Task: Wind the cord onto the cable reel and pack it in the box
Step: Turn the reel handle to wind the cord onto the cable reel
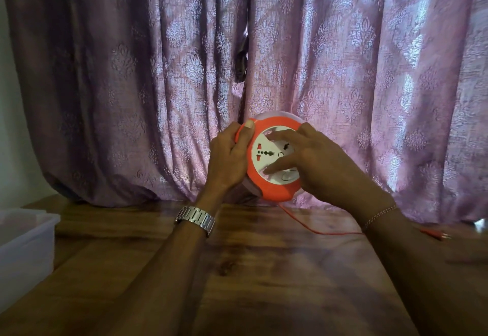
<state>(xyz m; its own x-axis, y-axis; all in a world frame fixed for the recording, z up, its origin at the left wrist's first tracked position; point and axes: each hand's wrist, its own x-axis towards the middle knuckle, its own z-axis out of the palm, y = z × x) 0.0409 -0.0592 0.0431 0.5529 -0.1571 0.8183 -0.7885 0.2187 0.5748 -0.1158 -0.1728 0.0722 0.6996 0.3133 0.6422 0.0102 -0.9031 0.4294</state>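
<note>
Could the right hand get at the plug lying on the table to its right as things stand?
Probably yes: the plug lies bare on the table beside the right forearm, but the right hand must first leave the cable reel.

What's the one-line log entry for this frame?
stage: winding | left hand: grips cable reel rim | right hand: on reel face | cord: partly out | box: unused

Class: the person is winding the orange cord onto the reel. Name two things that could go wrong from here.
1. The loose thin orange cord trails across the wooden table, passing under the right forearm, and may snag.
2. The round orange-and-white cable reel is held off the table, gripped only at its rim by the left hand; it might slip.
</note>
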